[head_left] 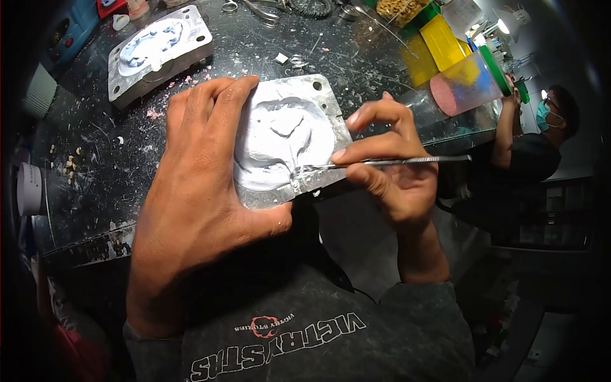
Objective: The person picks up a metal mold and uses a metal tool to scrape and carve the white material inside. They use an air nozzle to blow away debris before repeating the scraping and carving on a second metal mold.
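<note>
My left hand (pixel 197 172) grips the left side of a metal dental flask half (pixel 267 200), fingers over its far edge and thumb along the near edge. White plaster (pixel 267 137) fills the flask, with a raised shape in its middle and a groove running toward the near rim. Between the thumb and fingers of my right hand (pixel 398 159) is a thin metal carving tool (pixel 407 160). Its tip touches the plaster near the flask's near edge, where small white crumbs lie.
A second flask half (pixel 159 51) with plaster sits at the upper left. A pink-filled jar (pixel 468 83) with a green lid lies on its side at the right. Scraps dot the dark worktop (pixel 83 197). A masked person (pixel 534 140) is at far right.
</note>
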`<control>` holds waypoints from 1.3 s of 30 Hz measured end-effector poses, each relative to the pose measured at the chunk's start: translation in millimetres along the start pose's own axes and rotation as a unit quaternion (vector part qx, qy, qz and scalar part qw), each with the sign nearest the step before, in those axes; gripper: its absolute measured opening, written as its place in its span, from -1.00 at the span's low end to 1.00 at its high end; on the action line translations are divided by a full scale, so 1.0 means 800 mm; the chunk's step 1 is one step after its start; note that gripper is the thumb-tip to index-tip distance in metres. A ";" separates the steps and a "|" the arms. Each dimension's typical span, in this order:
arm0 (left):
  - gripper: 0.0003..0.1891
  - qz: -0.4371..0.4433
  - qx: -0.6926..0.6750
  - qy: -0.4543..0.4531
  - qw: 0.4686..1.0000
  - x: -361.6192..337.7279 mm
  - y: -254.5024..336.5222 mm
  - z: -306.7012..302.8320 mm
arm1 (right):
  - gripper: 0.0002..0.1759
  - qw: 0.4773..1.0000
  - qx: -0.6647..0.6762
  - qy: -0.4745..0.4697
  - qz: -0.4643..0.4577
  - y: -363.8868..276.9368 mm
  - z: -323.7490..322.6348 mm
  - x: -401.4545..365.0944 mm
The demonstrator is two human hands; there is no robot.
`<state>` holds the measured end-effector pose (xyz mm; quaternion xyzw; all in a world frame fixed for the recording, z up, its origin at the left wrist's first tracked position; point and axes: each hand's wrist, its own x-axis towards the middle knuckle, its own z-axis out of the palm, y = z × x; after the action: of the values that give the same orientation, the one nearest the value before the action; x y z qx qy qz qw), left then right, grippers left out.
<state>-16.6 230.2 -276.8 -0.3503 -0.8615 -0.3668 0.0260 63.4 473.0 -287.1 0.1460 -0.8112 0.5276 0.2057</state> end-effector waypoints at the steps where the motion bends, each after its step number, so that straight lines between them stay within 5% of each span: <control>1: 0.07 0.000 0.006 0.006 1.000 0.000 0.001 0.001 | -0.82 0.993 -0.107 -0.036 -0.024 -0.011 -0.003 0.002; 2: 0.07 0.000 0.011 0.011 1.000 0.000 0.001 0.001 | -0.82 0.973 -0.214 -0.072 -0.047 -0.019 -0.005 0.003; 12: 0.06 0.005 0.006 0.013 1.000 -0.001 0.001 0.003 | -0.80 0.924 -0.357 -0.085 -0.106 -0.052 0.006 0.015; 14: 0.06 0.004 0.013 0.020 1.000 0.000 0.004 0.004 | -0.81 0.960 -0.253 -0.116 -0.025 -0.029 -0.004 0.023; 16: 0.06 0.006 0.005 0.022 1.000 0.000 0.002 0.004 | -0.87 0.994 0.009 -0.100 0.049 0.017 -0.001 0.017; 18: 0.07 0.001 0.002 0.020 1.000 -0.001 -0.001 0.001 | -0.82 0.995 0.057 -0.078 0.013 0.026 0.005 0.007; 22: 0.10 0.014 0.008 0.002 1.000 0.000 -0.005 0.000 | -0.78 0.995 -0.072 -0.035 -0.053 0.007 -0.007 0.008; 25: 0.11 0.020 -0.013 -0.007 1.000 0.002 -0.011 -0.002 | -0.76 0.978 -0.167 -0.106 -0.064 -0.017 -0.005 0.011; 30: 0.13 0.009 -0.034 -0.020 0.999 0.002 -0.013 -0.005 | -0.81 0.984 -0.152 -0.088 -0.044 -0.025 -0.005 0.012; 34: 0.15 0.022 -0.015 -0.026 0.999 0.003 -0.015 -0.006 | -0.81 0.993 -0.093 0.011 -0.068 -0.009 -0.003 0.007; 37: 0.16 0.029 -0.026 -0.048 0.998 0.006 -0.019 -0.012 | -0.76 0.979 0.161 0.123 0.036 -0.012 0.017 -0.009; 39: 0.18 0.021 -0.046 -0.080 0.995 0.010 -0.021 -0.017 | -0.78 0.968 0.199 0.149 0.022 0.014 0.017 -0.014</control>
<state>-36.0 217.8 -274.4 -0.3972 -0.8354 -0.3765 -0.0517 65.5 465.4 -305.9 0.0862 -0.6529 0.6987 0.2795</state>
